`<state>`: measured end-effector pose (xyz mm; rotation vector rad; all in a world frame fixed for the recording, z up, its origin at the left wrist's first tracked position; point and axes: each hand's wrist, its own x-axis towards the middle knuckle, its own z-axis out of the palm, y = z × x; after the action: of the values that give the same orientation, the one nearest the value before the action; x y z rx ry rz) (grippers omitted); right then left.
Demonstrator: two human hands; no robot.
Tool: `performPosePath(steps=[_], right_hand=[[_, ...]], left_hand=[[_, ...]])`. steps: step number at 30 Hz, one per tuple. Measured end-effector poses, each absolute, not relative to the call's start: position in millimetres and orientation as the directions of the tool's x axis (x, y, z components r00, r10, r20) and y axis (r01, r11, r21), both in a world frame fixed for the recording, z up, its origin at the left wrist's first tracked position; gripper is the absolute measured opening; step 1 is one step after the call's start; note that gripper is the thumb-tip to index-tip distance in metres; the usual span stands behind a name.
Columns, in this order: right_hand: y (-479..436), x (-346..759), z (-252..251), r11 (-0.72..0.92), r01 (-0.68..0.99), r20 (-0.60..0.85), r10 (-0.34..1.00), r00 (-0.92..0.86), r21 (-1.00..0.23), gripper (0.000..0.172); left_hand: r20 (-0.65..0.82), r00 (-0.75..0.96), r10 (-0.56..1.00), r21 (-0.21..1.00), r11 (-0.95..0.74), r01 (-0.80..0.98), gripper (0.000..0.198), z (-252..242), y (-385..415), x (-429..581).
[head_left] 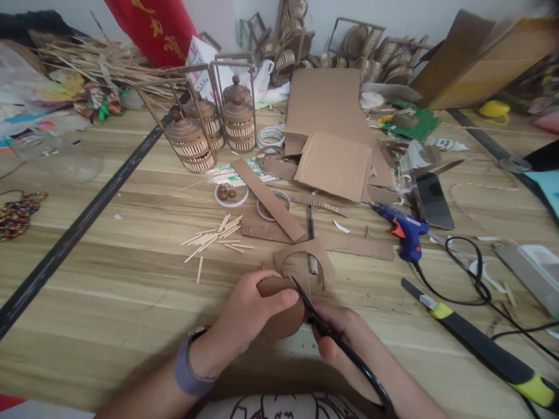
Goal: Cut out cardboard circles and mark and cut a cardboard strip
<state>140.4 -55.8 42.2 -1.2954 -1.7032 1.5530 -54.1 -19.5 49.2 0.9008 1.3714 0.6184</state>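
Observation:
My left hand [248, 311] is closed on a round cardboard disc [282, 320], its thumb lying over the top face. In my right hand [345, 331] is a pair of black-handled scissors [334, 334], with the blades at the disc's upper right edge. Just beyond the disc lies a cardboard scrap [325, 262] with a curved cut-out. A long cardboard strip [268, 201] rests across a tape roll [286, 201] farther up. Several short wooden sticks [213, 233] are scattered to the left of the strip.
Lidded stick-and-cardboard lanterns [239, 125] stand at the back left. Cardboard sheets [334, 166] lie at centre back. To the right are a blue glue gun [406, 230] with its cord, a phone [432, 198] and a large utility knife [480, 343]. A bead pile [20, 215] sits far left.

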Motion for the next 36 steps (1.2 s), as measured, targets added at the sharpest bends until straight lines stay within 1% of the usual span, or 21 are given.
performPosePath(steps=[9,16,24,27,32,36], right_hand=[[-59.3,137.4,41.8,-0.105,0.344,-0.249,0.877,-0.410,-0.933,0.081],[-59.4,135.8,45.2,-0.098,0.346,-0.241,0.884,-0.401,-0.933,0.080],[-61.1,135.1,45.1,-0.127,0.371,-0.273,0.888,-0.371,-0.920,0.082],[-61.1,135.1,45.4,-0.112,0.389,-0.268,0.888,-0.374,-0.914,0.083],[-60.1,137.3,41.8,-0.124,0.396,-0.290,0.873,-0.392,-0.910,0.084],[-58.7,140.8,37.7,-0.103,0.383,-0.271,0.867,-0.417,-0.918,0.087]], left_hand=[[-0.568,0.152,0.809,0.823,0.555,0.121,0.035,52.5,-16.7,-54.3],[-0.555,0.195,0.809,0.832,0.548,0.093,0.033,51.8,-16.1,-57.2],[-0.523,0.257,0.813,0.847,0.528,0.053,0.026,50.3,-17.5,-59.8],[-0.512,0.263,0.818,0.853,0.520,0.043,0.026,49.9,-17.5,-61.0],[-0.501,0.279,0.819,0.861,0.505,0.065,0.023,47.5,-16.5,-64.2],[-0.487,0.299,0.821,0.871,0.482,0.096,0.028,47.5,-15.7,-65.8]])
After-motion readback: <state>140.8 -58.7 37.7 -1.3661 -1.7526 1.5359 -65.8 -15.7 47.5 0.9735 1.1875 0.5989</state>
